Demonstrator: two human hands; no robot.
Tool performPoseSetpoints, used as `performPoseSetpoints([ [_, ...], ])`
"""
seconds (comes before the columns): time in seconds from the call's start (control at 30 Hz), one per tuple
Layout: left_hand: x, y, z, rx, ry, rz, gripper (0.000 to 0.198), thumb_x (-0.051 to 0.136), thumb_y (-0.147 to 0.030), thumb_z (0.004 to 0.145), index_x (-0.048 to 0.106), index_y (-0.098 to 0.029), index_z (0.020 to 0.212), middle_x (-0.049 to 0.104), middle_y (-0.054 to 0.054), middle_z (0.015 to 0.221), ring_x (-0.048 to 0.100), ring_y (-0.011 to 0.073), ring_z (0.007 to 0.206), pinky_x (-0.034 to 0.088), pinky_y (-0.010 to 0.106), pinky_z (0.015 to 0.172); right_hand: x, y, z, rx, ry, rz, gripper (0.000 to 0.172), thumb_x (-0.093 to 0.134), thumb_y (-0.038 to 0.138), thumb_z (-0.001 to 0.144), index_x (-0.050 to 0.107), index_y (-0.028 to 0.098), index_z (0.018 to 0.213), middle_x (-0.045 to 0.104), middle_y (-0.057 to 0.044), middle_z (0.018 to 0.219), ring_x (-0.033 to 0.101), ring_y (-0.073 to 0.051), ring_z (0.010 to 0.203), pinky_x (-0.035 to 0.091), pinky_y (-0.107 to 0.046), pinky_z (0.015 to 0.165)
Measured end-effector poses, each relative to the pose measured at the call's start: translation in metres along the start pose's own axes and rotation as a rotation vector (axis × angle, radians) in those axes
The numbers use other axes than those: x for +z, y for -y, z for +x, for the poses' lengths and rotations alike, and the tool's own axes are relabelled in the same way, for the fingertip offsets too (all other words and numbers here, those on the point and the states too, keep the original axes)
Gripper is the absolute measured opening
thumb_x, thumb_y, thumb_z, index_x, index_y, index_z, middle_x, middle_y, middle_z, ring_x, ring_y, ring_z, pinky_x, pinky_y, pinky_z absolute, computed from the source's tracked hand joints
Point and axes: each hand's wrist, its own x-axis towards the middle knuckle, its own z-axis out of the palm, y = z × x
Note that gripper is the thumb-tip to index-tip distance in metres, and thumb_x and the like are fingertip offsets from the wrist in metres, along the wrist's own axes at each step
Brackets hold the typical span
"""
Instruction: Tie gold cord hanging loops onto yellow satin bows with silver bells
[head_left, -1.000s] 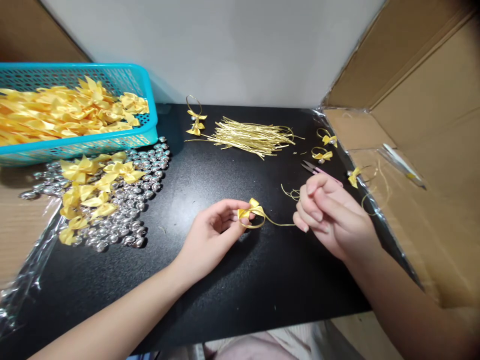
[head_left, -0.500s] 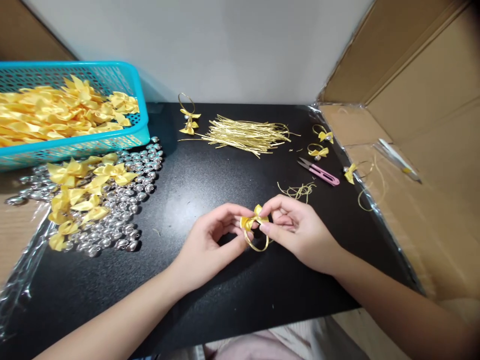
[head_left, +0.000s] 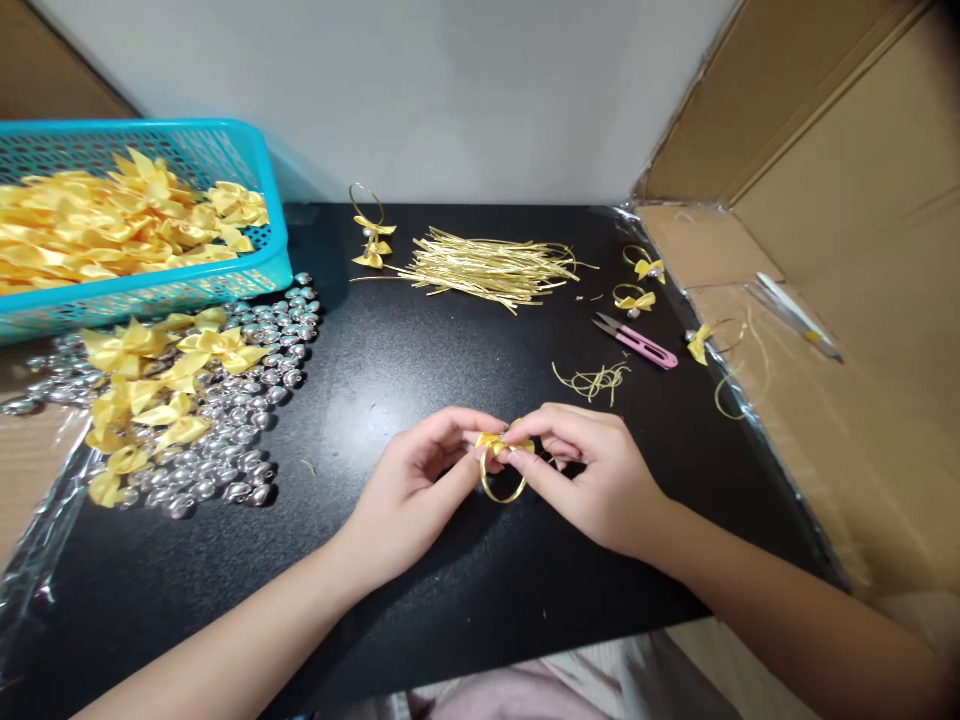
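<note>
Between both hands, a yellow ribbon bow (head_left: 491, 443) is held just above the black table, with a gold cord loop (head_left: 501, 498) hanging below it. My left hand (head_left: 427, 465) pinches the bow's left side between thumb and fingers. My right hand (head_left: 589, 465) closes thumb and forefinger on its right side, hiding part of the bow. Whether a bell is attached to this bow cannot be made out. Short gold cord scraps (head_left: 592, 380) lie just beyond my right hand, and pink thread snips (head_left: 636, 341) rest behind them.
A blue basket (head_left: 274, 215) of yellow bows stands at the back left. In front of it lie silver bells (head_left: 225, 465) and loose bows (head_left: 127, 350). Gold cord lengths (head_left: 487, 268) are piled at the back. Looped bows (head_left: 634, 300) sit at the right, near a white-handled cutter (head_left: 799, 318).
My right hand has moved slightly left, its fingers now covering more of the bow. The cord loop has shifted a little left with it. My left hand keeps its pinch.
</note>
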Motion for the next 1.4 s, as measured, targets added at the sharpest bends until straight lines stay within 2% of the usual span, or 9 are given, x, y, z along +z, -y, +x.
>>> performPoseSetpoints([
  [0.27,0.000,0.001,0.000,-0.011,-0.016,0.002,0.013,0.064,-0.027,0.089,0.064,-0.019,0.099,0.071,0.001,0.082,0.066,0.0115,0.076,0.051,0.020,0.072,0.000,0.000,-0.001,-0.030,0.002,-0.027,0.008,0.063,0.016,0.085,0.069,0.019,0.089,0.070,-0.002,0.077,0.054,-0.009,0.054,0.041,-0.020,0.047],
  [0.63,0.000,-0.002,0.003,-0.053,-0.048,-0.013,0.009,0.063,-0.027,0.086,0.064,-0.018,0.085,0.070,-0.001,0.071,0.064,0.0124,0.067,0.049,0.022,0.067,-0.002,-0.001,0.002,-0.158,0.047,-0.070,0.012,0.059,0.014,0.087,0.070,0.020,0.086,0.064,0.000,0.069,0.049,-0.009,0.054,0.041,-0.024,0.054],
  [0.73,0.000,-0.003,0.003,-0.060,-0.051,-0.021,0.010,0.064,-0.027,0.085,0.064,-0.018,0.081,0.070,-0.001,0.068,0.064,0.0124,0.065,0.049,0.023,0.066,-0.004,0.000,0.001,-0.008,0.047,0.046,0.006,0.065,0.016,0.081,0.067,0.020,0.085,0.052,0.004,0.063,0.042,-0.009,0.053,0.036,-0.023,0.052],
  [0.87,0.000,-0.004,0.003,-0.082,-0.077,-0.063,0.013,0.067,-0.029,0.083,0.062,-0.018,0.080,0.074,0.002,0.074,0.068,0.0139,0.070,0.051,0.024,0.070,-0.015,0.002,0.005,0.285,0.043,0.540,0.009,0.059,0.022,0.080,0.059,0.020,0.089,0.035,0.007,0.060,0.030,-0.008,0.050,0.029,-0.023,0.048],
  [0.93,0.000,-0.004,0.003,-0.091,-0.097,-0.074,0.013,0.068,-0.029,0.083,0.062,-0.018,0.081,0.075,0.002,0.076,0.069,0.0140,0.072,0.052,0.023,0.071,-0.023,0.003,0.010,0.306,0.009,0.747,0.006,0.054,0.024,0.080,0.058,0.021,0.083,0.031,0.007,0.059,0.024,-0.009,0.048,0.027,-0.024,0.047],
  [1.0,0.000,-0.004,0.003,-0.092,-0.114,-0.081,0.013,0.069,-0.029,0.082,0.062,-0.018,0.080,0.075,0.002,0.077,0.070,0.0140,0.073,0.052,0.023,0.072,-0.032,0.006,0.016,0.303,-0.066,0.807,0.005,0.053,0.023,0.081,0.055,0.023,0.077,0.028,0.006,0.058,0.021,-0.010,0.048,0.025,-0.024,0.046],
  [1.17,-0.001,-0.001,0.003,-0.068,-0.140,-0.100,0.013,0.071,-0.029,0.080,0.064,-0.019,0.083,0.074,0.001,0.074,0.072,0.0165,0.074,0.055,0.026,0.072,-0.054,0.008,0.025,0.266,-0.220,0.744,0.014,0.053,0.028,0.088,0.054,0.028,0.074,0.021,0.004,0.062,0.018,-0.013,0.050,0.026,-0.026,0.046],
  [1.3,-0.001,0.002,0.004,-0.057,-0.143,-0.088,0.008,0.069,-0.026,0.081,0.065,-0.019,0.081,0.075,0.001,0.074,0.072,0.0151,0.072,0.056,0.024,0.071,-0.068,0.006,0.026,0.205,-0.253,0.624,0.021,0.048,0.028,0.092,0.058,0.032,0.074,0.022,0.002,0.066,0.013,-0.015,0.053,0.028,-0.028,0.049],
  [1.4,-0.001,0.001,0.004,-0.067,-0.121,-0.077,0.004,0.069,-0.021,0.080,0.067,-0.018,0.079,0.074,-0.001,0.070,0.070,0.0123,0.068,0.055,0.020,0.067,-0.071,0.006,0.026,0.197,-0.292,0.640,0.028,0.043,0.024,0.095,0.060,0.032,0.074,0.024,0.002,0.068,0.013,-0.015,0.054,0.030,-0.029,0.051],
])
